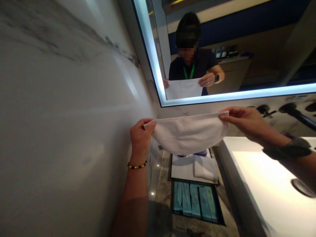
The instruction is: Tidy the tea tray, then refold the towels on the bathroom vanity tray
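Note:
A white cloth (189, 133) hangs stretched between my two hands, its top edge nearly straight and its lower edge sagging in a curve. My left hand (142, 133) pinches the left corner between thumb and fingers, close to the marble wall. At the right corner, my right hand (238, 119) grips the cloth the same way. Below the cloth lies a white tray (182, 166) with a folded white cloth (204, 168) on it. The hanging cloth hides the tray's far part.
A dark tray (220, 219) with several teal packets (195, 199) lies on the stone counter (164, 174). On the right are a white basin (229, 143) and a black wall faucet (300, 115). The lit mirror (266, 65) ahead reflects a person holding a cloth.

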Demonstrator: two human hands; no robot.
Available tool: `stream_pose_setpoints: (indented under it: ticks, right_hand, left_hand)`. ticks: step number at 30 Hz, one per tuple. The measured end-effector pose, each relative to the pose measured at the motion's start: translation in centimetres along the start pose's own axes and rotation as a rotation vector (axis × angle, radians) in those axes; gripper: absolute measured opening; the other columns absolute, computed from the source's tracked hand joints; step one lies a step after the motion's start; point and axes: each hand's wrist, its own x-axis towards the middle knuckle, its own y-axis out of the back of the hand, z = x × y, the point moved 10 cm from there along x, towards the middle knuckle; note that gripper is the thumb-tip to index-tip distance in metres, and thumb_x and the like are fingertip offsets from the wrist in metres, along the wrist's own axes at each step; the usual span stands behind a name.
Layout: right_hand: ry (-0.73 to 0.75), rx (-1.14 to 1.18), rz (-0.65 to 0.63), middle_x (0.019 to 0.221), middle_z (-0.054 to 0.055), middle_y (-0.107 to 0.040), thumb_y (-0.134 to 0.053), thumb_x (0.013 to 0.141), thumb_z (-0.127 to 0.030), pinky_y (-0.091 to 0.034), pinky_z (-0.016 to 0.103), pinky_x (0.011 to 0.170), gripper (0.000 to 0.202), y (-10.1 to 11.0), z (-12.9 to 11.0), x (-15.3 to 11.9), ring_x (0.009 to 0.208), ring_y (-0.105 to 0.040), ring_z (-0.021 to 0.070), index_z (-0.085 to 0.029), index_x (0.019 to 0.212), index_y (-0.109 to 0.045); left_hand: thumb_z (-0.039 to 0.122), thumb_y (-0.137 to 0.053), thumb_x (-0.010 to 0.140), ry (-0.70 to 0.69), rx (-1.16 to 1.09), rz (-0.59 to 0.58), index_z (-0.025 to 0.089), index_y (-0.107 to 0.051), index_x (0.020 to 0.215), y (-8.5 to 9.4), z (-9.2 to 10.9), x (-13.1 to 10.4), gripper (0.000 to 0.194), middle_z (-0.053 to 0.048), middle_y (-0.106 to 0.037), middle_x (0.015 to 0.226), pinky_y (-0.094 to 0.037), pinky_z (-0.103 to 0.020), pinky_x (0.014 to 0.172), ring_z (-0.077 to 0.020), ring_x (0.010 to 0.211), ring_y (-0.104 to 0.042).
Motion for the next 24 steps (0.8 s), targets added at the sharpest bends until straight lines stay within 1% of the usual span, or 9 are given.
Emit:
stream_pose_setpoints:
  ticks: [4, 7, 10, 14, 16, 19, 21, 22, 24]
  right_hand:
    - [0.135, -0.024, 0.156, 0.07, -0.001, -0.067, -0.074, 0.079, -0.021, -0.042, 0.025, 0.064, 0.023, 2.9, -8.6, 3.4, 0.061, -0.053, 0.005, -0.003, 0.094, -0.071]
    - [0.224, -0.032, 0.169, 0.073, 0.0, -0.068, -0.071, 0.081, -0.019, -0.041, 0.024, 0.067, 0.026, 4.7, -12.8, 4.7, 0.065, -0.055, 0.0049, 0.0, 0.099, -0.071]
    - [0.273, -0.06, 0.166, 0.077, 0.003, -0.07, -0.071, 0.082, -0.019, -0.042, 0.025, 0.07, 0.028, 6.2, -14.8, 5.7, 0.068, -0.056, 0.0059, 0.003, 0.101, -0.07]
    - [0.27, -0.058, 0.178, 0.077, 0.004, -0.07, -0.07, 0.084, -0.017, -0.044, 0.025, 0.07, 0.028, 7.0, -15.6, 5.8, 0.068, -0.057, 0.0063, 0.004, 0.103, -0.069]
    - [0.254, -0.021, 0.152, 0.076, 0.003, -0.07, -0.07, 0.082, -0.018, -0.045, 0.023, 0.07, 0.028, 6.9, -15.5, 4.6, 0.069, -0.059, 0.0065, 0.003, 0.101, -0.069]
    - [0.267, -0.021, 0.092, 0.076, 0.002, -0.071, -0.079, 0.074, -0.037, -0.048, 0.021, 0.065, 0.036, 6.5, -14.0, 0.7, 0.066, -0.062, 0.0089, -0.007, 0.095, -0.073]
    - [0.268, -0.126, 0.005, 0.075, 0.002, -0.072, -0.08, 0.07, -0.054, -0.05, 0.023, 0.058, 0.042, 5.5, -11.2, -2.9, 0.064, -0.064, 0.0139, -0.017, 0.089, -0.076]
    - [0.252, -0.202, -0.064, 0.077, 0.003, -0.073, -0.077, 0.071, -0.06, -0.052, 0.026, 0.057, 0.042, 4.6, -8.9, -4.9, 0.066, -0.066, 0.0176, -0.022, 0.087, -0.077]
    - [0.158, -0.344, -0.203, 0.08, 0.003, -0.074, -0.066, 0.08, -0.065, -0.057, 0.037, 0.064, 0.039, 2.4, -2.6, -9.0, 0.071, -0.069, 0.0249, -0.028, 0.086, -0.077]
  left_hand:
    - [0.026, -0.073, 0.069, -0.179, -0.144, 0.067, 0.013, -0.073, 0.08, -0.4, 7.9, 5.1, 0.017, 0.003, -0.065, 0.066, -0.038, -0.021, 0.056, -0.0085, 0.06, -0.051]
    - [0.024, -0.073, 0.069, -0.231, -0.171, 0.032, 0.011, -0.073, 0.079, -1.1, 12.0, 7.4, 0.016, 0.004, -0.061, 0.06, -0.035, -0.021, 0.052, -0.0068, 0.054, -0.046]
    - [0.02, -0.073, 0.07, -0.249, -0.165, -0.009, 0.009, -0.073, 0.08, -2.0, 14.3, 9.1, 0.015, 0.005, -0.057, 0.056, -0.032, -0.02, 0.051, -0.0053, 0.051, -0.044]
    - [0.019, -0.072, 0.071, -0.229, -0.133, -0.083, 0.007, -0.073, 0.079, -2.9, 15.3, 10.0, 0.014, 0.007, -0.051, 0.049, -0.031, -0.02, 0.051, -0.0043, 0.049, -0.039]
    - [0.019, -0.073, 0.072, -0.221, -0.121, -0.098, 0.01, -0.074, 0.077, -2.2, 15.2, 9.0, 0.01, 0.008, -0.046, 0.044, -0.03, -0.021, 0.05, -0.0046, 0.047, -0.036]
    - [0.026, -0.075, 0.071, -0.216, -0.043, -0.039, 0.018, -0.076, 0.079, 1.0, 13.4, 4.5, 0.011, 0.009, -0.044, 0.042, -0.028, -0.021, 0.044, -0.0055, 0.044, -0.033]
    - [0.032, -0.077, 0.07, -0.14, 0.048, -0.009, 0.022, -0.077, 0.081, 3.1, 9.9, 0.0, 0.016, 0.008, -0.047, 0.043, -0.026, -0.021, 0.04, -0.0064, 0.041, -0.035]
    - [0.035, -0.076, 0.07, -0.068, 0.085, -0.021, 0.023, -0.077, 0.082, 3.8, 7.2, -2.6, 0.017, 0.007, -0.051, 0.044, -0.028, -0.021, 0.039, -0.0072, 0.041, -0.039]
    - [0.037, -0.073, 0.071, 0.118, 0.119, -0.126, 0.024, -0.077, 0.08, 3.5, 0.6, -7.9, 0.017, 0.004, -0.061, 0.053, -0.041, -0.021, 0.045, -0.0101, 0.048, -0.052]
